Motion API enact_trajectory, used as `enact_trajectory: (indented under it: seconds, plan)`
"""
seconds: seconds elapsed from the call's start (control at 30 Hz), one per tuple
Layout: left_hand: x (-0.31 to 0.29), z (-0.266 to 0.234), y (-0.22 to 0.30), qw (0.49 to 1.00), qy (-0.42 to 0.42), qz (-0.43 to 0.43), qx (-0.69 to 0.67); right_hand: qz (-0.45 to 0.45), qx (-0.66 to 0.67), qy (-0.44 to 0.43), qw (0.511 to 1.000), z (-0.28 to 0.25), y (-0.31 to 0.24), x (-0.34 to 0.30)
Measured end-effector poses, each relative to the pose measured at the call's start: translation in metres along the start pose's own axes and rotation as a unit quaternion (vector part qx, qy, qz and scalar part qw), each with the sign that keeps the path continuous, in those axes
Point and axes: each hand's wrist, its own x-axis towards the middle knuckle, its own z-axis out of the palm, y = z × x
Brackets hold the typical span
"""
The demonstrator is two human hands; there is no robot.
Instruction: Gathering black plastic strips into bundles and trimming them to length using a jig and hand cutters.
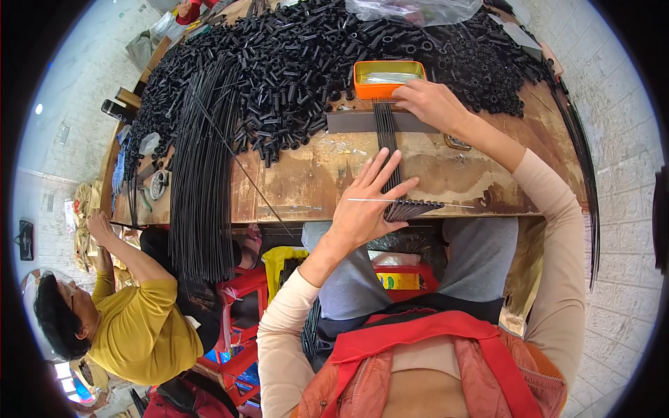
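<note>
A bundle of thin black rods lies side by side across the table, its near ends fanned in a row at the front edge. My left hand grips this near end, fingers spread over the rods and thumb below. A thin pale wire passes crosswise along the fanned ends and sticks out on both sides. My right hand is at the rods' far end, touching or close to the near right corner of an orange tin. Its fingers are drawn together; what they hold is hidden. Pale thin pieces lie inside the tin.
A dark flat strip lies beneath the rods. Black tubular parts are heaped behind, and long black rods hang over the edge at left. Pliers lie further left. A person in a yellow top sits at left.
</note>
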Motion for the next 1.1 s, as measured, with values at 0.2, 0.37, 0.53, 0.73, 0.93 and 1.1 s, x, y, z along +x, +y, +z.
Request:
enact_trajectory:
  seconds: [0.2,0.37,0.53,0.73,0.93,1.1]
  plan:
    - [-0.002,-0.002,0.001,1.0,0.006,0.0,-0.002,0.025,-0.004,-0.029,0.999,-0.004,0.01,-0.007]
    - [-0.001,0.001,0.0,1.0,0.004,-0.003,0.006,0.026,0.065,-0.08,0.994,-0.005,0.014,-0.006]
    - [-0.002,-0.001,0.0,1.0,0.01,0.0,-0.005,-0.041,-0.001,0.019,0.999,-0.015,0.002,-0.006]
    - [-0.001,0.001,-0.001,1.0,0.012,-0.004,-0.012,-0.003,0.027,-0.019,0.999,-0.003,0.01,-0.009]
    - [-0.001,0.001,-0.001,1.0,0.009,-0.013,0.0,-0.059,0.004,0.011,0.998,-0.002,0.0,0.01]
    - [-0.004,0.001,-0.001,1.0,0.013,-0.016,-0.005,0.028,-0.042,-0.027,0.998,0.008,0.032,0.063]
